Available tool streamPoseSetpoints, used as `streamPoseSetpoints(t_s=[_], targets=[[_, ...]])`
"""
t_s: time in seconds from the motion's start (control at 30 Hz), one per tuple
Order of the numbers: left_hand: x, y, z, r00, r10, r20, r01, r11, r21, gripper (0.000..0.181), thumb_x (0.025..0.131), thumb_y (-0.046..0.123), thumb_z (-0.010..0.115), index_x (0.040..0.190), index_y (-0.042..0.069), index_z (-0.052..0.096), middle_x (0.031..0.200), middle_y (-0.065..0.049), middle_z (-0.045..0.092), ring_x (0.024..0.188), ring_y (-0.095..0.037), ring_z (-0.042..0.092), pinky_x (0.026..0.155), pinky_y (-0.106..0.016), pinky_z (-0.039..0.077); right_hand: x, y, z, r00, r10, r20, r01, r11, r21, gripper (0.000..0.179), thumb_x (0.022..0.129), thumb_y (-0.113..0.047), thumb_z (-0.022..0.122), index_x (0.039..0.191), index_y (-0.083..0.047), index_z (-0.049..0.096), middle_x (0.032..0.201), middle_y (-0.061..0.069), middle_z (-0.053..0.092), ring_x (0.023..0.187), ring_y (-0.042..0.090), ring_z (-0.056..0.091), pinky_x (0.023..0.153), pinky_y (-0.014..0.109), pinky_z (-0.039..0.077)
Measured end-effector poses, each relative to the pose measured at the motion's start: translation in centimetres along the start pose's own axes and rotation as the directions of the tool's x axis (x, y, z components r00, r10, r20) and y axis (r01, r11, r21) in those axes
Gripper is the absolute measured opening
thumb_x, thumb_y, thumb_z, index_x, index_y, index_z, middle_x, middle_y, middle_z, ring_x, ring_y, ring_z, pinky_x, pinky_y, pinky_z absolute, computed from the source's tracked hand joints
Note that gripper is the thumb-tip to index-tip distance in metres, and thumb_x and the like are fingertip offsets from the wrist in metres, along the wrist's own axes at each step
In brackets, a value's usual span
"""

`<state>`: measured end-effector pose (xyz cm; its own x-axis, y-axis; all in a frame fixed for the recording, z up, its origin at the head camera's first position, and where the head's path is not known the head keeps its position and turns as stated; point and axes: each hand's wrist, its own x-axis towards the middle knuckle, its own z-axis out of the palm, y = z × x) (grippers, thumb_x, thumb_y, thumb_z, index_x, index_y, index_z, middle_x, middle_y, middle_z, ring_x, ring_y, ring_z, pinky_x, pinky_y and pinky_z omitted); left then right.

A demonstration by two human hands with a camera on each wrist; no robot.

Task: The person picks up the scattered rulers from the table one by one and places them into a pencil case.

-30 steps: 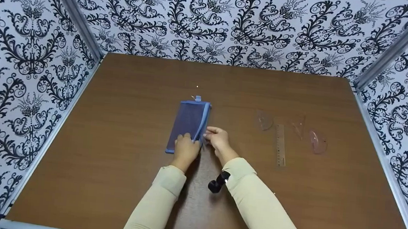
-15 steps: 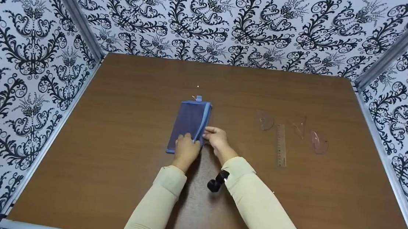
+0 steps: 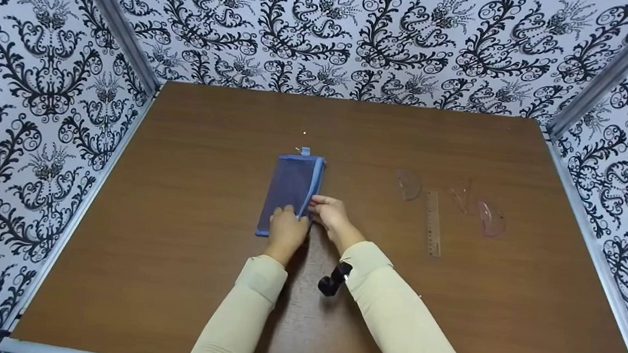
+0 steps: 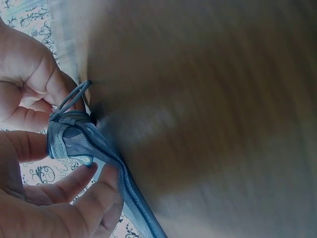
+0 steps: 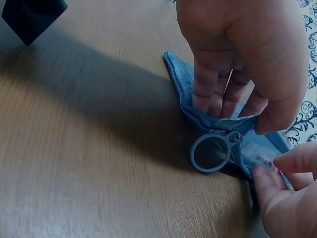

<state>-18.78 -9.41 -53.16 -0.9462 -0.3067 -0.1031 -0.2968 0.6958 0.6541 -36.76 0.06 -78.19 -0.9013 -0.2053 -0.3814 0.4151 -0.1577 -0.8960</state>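
Note:
A blue mesh zip pouch (image 3: 289,181) lies on the table, its zipped side to the right. My left hand (image 3: 288,228) is on its near end and holds the edge of the mouth; in the right wrist view, its fingers (image 5: 207,89) go behind the blue rim. Beside the pouch's right edge is my right hand (image 3: 334,215), thumb and fingers bent. The right wrist view shows it pinching a small clear plastic piece (image 5: 258,157) with dark print at the mouth; the rest of that piece is hidden. A ring-shaped zip pull (image 5: 210,152) hangs near.
To the right on the brown table (image 3: 168,277) lie a clear protractor (image 3: 408,186), a clear ruler (image 3: 433,224), a clear set square (image 3: 461,195) and a pinkish protractor (image 3: 492,219). Patterned walls (image 3: 326,35) stand at the back and both sides.
My right hand has shifted slightly left, closer against the pouch's edge. My left hand and the pouch stay in place.

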Motion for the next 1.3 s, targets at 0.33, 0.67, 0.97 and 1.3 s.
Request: streamPoseSetpoints(t_s=[0.33, 0.67, 0.97, 1.3], targets=[[-0.1, 0.1, -0.1, 1.0, -0.006, -0.001, 0.006, 1.0, -0.004, 0.04, 0.088, 0.019, 0.06, 0.117, -0.009, 0.059, 0.115, -0.028, 0.056, 0.107, -0.045, 0.051, 0.095, -0.049, 0.041, 0.5, 0.9, -0.2, 0.999, -0.008, 0.033, 0.007, 1.0, 0.026, 0.048, 0.08, 0.016, 0.055, 0.121, -0.006, 0.066, 0.111, 0.011, 0.069, 0.1, 0.023, 0.067, 0.083, 0.036, 0.054], [0.0, 0.0, -0.1, 1.0, -0.014, 0.02, 0.015, 1.0, -0.018, 0.042, 0.089, 0.02, 0.059, 0.12, -0.008, 0.057, 0.119, -0.027, 0.054, 0.11, -0.044, 0.05, 0.097, -0.048, 0.04, 0.4, 0.9, 0.2, 1.0, -0.018, 0.004, 0.018, 1.0, -0.001, 0.05, 0.077, 0.018, 0.057, 0.119, -0.008, 0.065, 0.107, 0.012, 0.069, 0.091, 0.025, 0.069, 0.077, 0.037, 0.056], [-0.1, 0.1, -0.2, 0.999, -0.021, 0.038, 0.022, 1.0, -0.022, 0.048, 0.089, 0.021, 0.059, 0.126, -0.009, 0.055, 0.124, -0.028, 0.053, 0.114, -0.044, 0.049, 0.099, -0.048, 0.039, 0.0, 1.1, 0.7, 0.994, -0.091, -0.055, 0.088, 0.995, -0.051, 0.041, 0.075, 0.018, 0.063, 0.109, -0.005, 0.067, 0.093, 0.013, 0.07, 0.078, 0.021, 0.069, 0.068, 0.037, 0.057], [-0.1, 0.0, -0.2, 1.0, -0.005, 0.017, 0.005, 1.0, -0.016, 0.048, 0.087, 0.02, 0.06, 0.124, -0.01, 0.056, 0.12, -0.028, 0.055, 0.11, -0.044, 0.05, 0.096, -0.048, 0.04, 2.1, 3.0, 0.0, 0.992, -0.12, -0.042, 0.118, 0.992, -0.044, 0.043, 0.073, 0.017, 0.064, 0.108, -0.007, 0.067, 0.095, 0.013, 0.071, 0.085, 0.024, 0.07, 0.071, 0.039, 0.057]])
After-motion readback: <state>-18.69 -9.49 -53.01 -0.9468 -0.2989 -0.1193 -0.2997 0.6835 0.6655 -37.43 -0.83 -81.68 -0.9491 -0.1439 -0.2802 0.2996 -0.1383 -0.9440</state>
